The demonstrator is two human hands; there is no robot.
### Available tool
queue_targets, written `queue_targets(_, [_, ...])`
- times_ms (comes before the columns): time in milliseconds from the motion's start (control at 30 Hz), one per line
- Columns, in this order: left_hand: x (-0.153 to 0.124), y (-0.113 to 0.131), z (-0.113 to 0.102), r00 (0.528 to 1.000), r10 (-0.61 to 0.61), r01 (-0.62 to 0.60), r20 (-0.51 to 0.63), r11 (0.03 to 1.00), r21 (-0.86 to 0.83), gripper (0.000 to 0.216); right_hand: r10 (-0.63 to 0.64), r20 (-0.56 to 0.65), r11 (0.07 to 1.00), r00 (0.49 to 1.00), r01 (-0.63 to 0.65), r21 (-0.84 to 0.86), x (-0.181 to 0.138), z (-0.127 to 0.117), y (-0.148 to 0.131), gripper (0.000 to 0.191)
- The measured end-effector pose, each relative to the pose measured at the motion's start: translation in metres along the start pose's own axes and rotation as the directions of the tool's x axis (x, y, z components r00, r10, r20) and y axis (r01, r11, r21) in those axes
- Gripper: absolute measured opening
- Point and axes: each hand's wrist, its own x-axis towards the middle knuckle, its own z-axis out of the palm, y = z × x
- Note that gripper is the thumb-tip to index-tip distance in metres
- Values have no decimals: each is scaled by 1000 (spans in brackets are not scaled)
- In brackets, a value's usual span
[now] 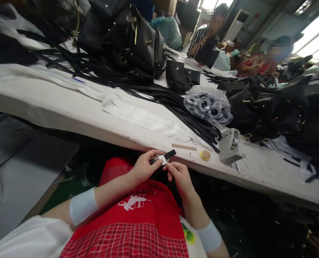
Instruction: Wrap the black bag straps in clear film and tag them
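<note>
Just in front of the table edge, above my red apron, my left hand is closed around a short black strap. The strap's end sticks out past my thumb. A small white piece, perhaps tape or wrapping, lies around or on the strap beside my thumb. Close by, my right hand pinches at the lower edge of this white piece with thumb and forefinger. Its fingertips partly hide what they grip.
On the white table lie long black straps, white soft strips, a tan strip, a yellow-rimmed round thing and a tape dispenser. Black bags and a clear plastic bag stand behind. Co-workers sit across.
</note>
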Motion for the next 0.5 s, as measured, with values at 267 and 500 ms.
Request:
queue_targets(267, [0, -5, 0, 999, 32, -34, -32, 998, -59, 34, 81, -8, 996, 997, -81, -41, 4, 5, 6, 43])
queue_targets(500, [-3, 2, -1, 972, 132, -104, -197, 984, 143, 30, -14, 175, 999, 984, 20, -31, 4, 9, 7, 31])
